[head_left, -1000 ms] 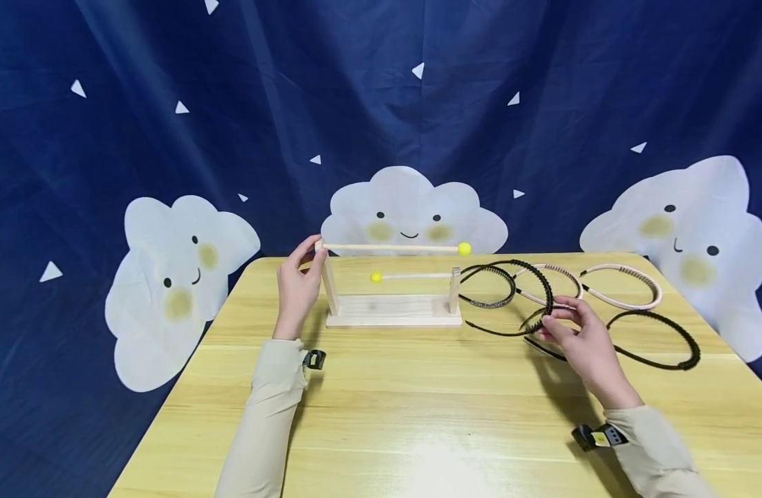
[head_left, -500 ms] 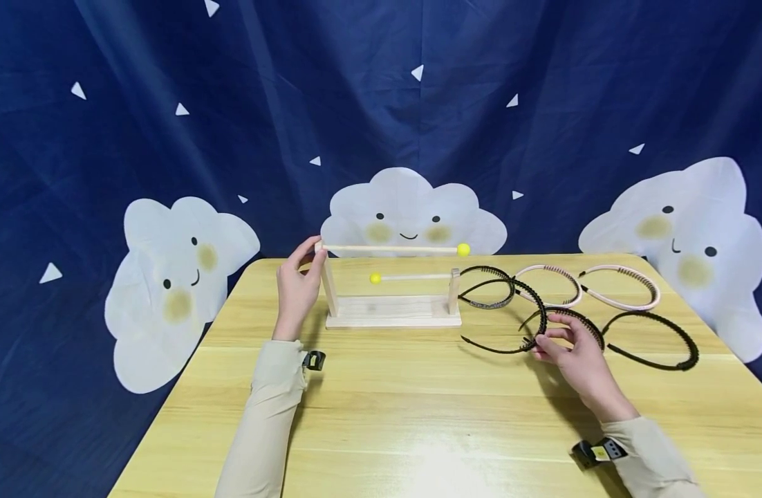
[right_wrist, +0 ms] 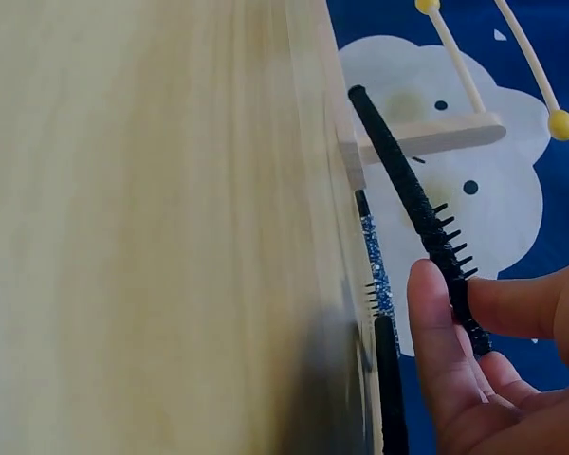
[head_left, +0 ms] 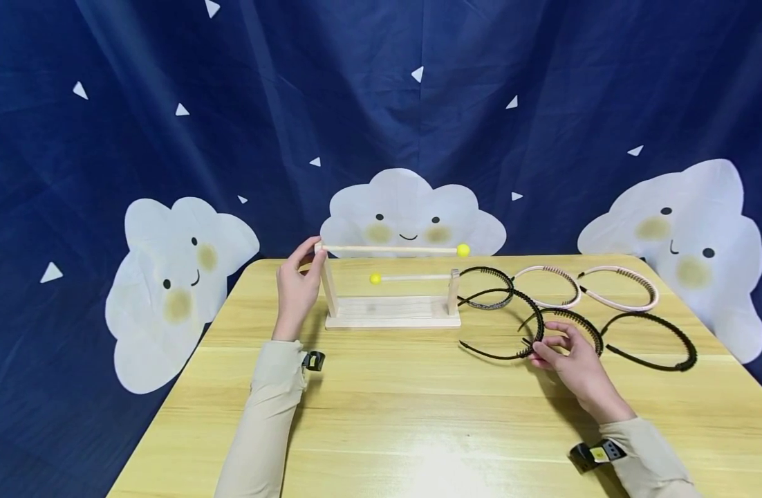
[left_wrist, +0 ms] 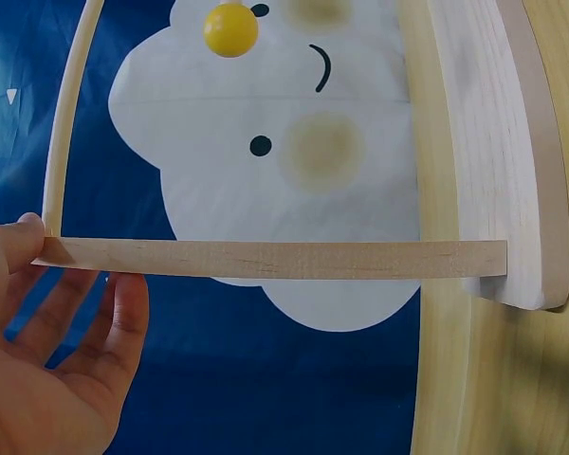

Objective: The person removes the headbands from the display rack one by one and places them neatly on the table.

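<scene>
My left hand [head_left: 299, 290] pinches the top of the taller post of a pale wooden rack [head_left: 393, 312]. A rod tipped with a yellow ball [head_left: 463, 250] runs rightward from that post; a lower rod from the short right post ends in another yellow ball [head_left: 375, 278]. Between thumb and fingers, my right hand [right_wrist: 512, 351] holds a black toothed headband [right_wrist: 419, 210]. In the head view this headband is right of the rack, its curve toward my hand and its ends pointing left. Behind my fingers lies another black headband [head_left: 580, 322].
On the table's right side lie a dark glittery headband [head_left: 489, 306], two pale pink headbands [head_left: 545, 268] [head_left: 624, 271] and a further black headband [head_left: 682, 363]. A blue curtain [head_left: 418, 124] with white clouds hangs behind the wooden table [head_left: 393, 401].
My right hand has come down and slightly left, bringing the black headband lower and nearer the tabletop. The left hand stays on the post, and the rack has not moved.
</scene>
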The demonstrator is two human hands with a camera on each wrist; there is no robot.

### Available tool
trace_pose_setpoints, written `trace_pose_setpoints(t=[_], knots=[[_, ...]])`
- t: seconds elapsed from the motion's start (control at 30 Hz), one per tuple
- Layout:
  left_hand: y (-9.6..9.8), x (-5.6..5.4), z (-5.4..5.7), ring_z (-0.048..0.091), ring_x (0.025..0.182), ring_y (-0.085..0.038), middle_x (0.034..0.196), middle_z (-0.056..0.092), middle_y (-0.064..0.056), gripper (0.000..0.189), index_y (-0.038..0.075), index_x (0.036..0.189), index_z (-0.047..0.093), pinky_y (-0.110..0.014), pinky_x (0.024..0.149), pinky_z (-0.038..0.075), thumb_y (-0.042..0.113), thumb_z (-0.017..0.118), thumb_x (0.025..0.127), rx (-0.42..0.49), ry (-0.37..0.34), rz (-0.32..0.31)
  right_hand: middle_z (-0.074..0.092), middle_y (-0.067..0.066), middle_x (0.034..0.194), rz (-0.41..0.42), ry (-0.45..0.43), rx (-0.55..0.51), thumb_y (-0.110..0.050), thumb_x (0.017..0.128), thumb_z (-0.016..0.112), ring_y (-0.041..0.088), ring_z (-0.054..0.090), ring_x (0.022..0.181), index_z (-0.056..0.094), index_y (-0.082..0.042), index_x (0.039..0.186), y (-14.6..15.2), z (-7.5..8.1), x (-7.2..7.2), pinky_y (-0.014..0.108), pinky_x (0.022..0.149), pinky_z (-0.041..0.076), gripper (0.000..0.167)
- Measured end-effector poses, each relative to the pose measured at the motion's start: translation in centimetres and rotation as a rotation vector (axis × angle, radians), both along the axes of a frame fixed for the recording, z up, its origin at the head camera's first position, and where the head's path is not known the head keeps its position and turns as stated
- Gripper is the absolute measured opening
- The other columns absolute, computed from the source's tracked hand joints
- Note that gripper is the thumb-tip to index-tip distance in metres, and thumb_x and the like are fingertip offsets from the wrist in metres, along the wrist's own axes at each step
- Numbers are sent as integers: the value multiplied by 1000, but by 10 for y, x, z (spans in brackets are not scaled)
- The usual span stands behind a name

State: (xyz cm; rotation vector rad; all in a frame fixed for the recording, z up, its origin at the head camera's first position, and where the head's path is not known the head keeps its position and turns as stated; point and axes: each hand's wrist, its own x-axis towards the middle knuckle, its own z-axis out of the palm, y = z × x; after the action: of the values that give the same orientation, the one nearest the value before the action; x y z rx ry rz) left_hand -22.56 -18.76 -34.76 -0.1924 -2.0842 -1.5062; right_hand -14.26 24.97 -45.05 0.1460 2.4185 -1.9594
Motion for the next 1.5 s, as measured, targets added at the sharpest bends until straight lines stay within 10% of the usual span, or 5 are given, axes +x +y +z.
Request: trace_pose_setpoints(t=[1.5], knots=[[-12, -24, -24, 69, 108, -26, 126, 71, -12, 35, 11, 135, 68, -14, 75, 52, 18, 67, 101, -40, -9, 25, 62, 32, 125, 108, -68, 147, -18, 107, 56, 9, 73, 90, 34, 19, 147, 21, 4, 1, 24, 83, 58, 59]])
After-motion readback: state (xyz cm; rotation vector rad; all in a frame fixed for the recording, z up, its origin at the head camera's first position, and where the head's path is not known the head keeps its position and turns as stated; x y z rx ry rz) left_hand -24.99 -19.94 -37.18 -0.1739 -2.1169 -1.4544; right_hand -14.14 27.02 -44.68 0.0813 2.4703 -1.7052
